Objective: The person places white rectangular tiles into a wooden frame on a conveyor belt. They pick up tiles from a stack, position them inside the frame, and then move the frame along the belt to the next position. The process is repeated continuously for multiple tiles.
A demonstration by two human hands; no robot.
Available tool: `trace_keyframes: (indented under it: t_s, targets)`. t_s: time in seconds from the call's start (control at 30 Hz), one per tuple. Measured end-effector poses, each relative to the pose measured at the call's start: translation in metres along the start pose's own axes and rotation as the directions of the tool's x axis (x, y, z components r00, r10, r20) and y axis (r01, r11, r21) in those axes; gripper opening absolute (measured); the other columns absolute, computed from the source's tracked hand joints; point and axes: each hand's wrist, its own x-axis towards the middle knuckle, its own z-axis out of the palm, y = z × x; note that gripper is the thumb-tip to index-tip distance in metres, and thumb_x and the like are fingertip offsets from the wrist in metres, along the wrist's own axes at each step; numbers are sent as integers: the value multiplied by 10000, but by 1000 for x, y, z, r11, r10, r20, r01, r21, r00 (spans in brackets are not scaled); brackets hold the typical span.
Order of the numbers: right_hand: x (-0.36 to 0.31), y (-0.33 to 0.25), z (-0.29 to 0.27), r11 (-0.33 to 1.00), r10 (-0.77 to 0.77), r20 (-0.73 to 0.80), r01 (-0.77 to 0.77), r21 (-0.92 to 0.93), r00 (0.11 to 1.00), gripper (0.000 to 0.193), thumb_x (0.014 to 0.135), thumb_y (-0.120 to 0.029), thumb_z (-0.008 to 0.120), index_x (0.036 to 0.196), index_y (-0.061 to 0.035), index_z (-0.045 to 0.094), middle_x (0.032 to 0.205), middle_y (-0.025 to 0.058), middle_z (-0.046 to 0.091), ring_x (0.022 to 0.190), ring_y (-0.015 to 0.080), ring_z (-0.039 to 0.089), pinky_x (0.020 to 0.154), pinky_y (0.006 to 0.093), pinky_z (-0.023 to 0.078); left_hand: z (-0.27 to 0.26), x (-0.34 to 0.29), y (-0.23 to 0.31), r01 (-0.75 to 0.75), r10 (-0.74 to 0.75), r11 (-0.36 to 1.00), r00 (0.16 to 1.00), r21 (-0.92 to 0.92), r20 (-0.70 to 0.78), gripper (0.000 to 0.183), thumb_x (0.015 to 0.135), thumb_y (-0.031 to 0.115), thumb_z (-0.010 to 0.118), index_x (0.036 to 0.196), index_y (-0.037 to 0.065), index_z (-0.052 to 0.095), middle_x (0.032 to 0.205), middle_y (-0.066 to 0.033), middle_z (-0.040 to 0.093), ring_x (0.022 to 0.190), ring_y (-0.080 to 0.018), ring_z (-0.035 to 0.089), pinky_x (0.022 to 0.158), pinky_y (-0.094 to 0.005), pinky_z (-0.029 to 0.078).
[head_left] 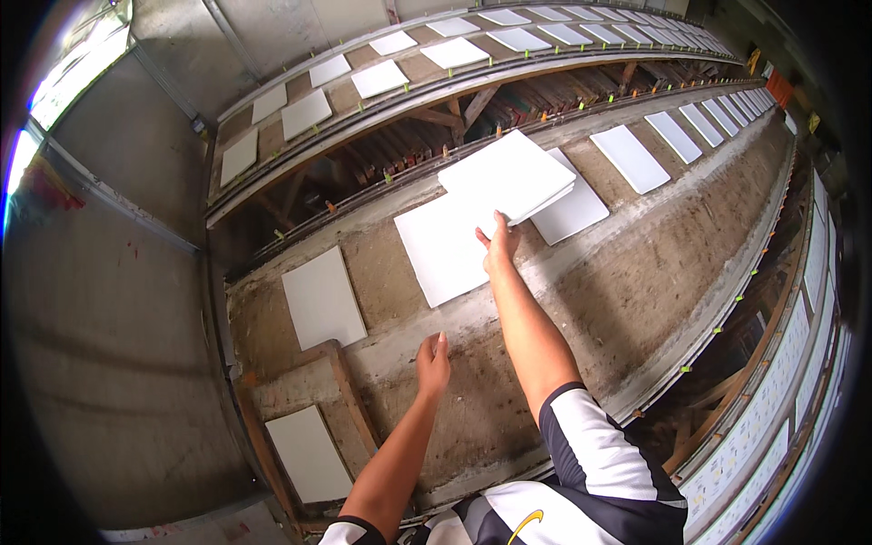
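Note:
My right hand [500, 245] reaches out over the belt and grips the near corner of a white square tile [505, 174], lifted and tilted above the conveyor. Under it lies another white tile [443, 247] flat on the brown belt, and a third white tile [574, 211] sits just right of it. My left hand [433, 365] hovers lower over the dusty belt, fingers loosely together, holding nothing.
The dusty brown conveyor belt [618, 272] carries more white tiles in a row, one at the left [322, 297] and one at the near end [307, 452]. A second belt [381, 86] behind also bears tiles. A grey floor lies left; printed tiles line a rack at right [781, 400].

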Motion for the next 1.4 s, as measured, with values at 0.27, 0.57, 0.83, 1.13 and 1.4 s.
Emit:
trace_keyframes:
  t_s: [0.27, 0.57, 0.83, 1.13, 1.4]
  targets:
    - [123, -42, -72, 999, -8, -37, 7, -32, 999, 537, 864, -348, 756, 1227, -33, 515, 1123, 147, 636, 789, 260, 682, 563, 338, 601, -20, -3, -15, -14, 14, 997, 1000, 69, 3, 467, 1038, 376, 587, 1066, -83, 667, 852, -142, 677, 780, -180, 590, 714, -393, 486]
    - [163, -41, -81, 953, -92, 0, 89, -288, 996, 563, 998, -453, 641, 1268, 30, 536, 1236, 179, 618, 974, 274, 685, 762, 381, 645, -10, -5, -28, -306, 336, 892, 941, 332, -37, 488, 1022, 391, 566, 1007, -75, 712, 795, -211, 665, 689, -305, 606, 703, -439, 491]
    - [113, -32, -97, 769, -222, -14, 166, -618, 975, 534, 1033, -380, 599, 1313, 70, 542, 1155, 200, 671, 769, 261, 727, 668, 376, 629, -16, -15, -1, -67, 67, 982, 998, 178, 4, 494, 1011, 414, 590, 1093, -57, 712, 915, -213, 714, 822, -294, 669, 765, -424, 514]
    - [-137, 83, -129, 556, -20, 497, 423, -715, 867, 404, 982, -293, 665, 1275, -19, 619, 981, 166, 727, 819, 228, 725, 718, 366, 557, -45, -40, 5, -192, 211, 963, 974, 186, -84, 440, 1004, 360, 616, 1235, -13, 647, 1197, -215, 655, 1144, -369, 601, 983, -441, 460]
    - [-323, 170, -178, 176, 374, 625, 610, -773, 685, 476, 1039, -436, 554, 1227, -1, 601, 935, 153, 721, 889, 304, 722, 745, 435, 536, -183, -101, -5, -199, 232, 969, 936, 146, -264, 422, 996, 303, 643, 1281, -8, 631, 1262, -215, 632, 1194, -345, 598, 1034, -416, 444]
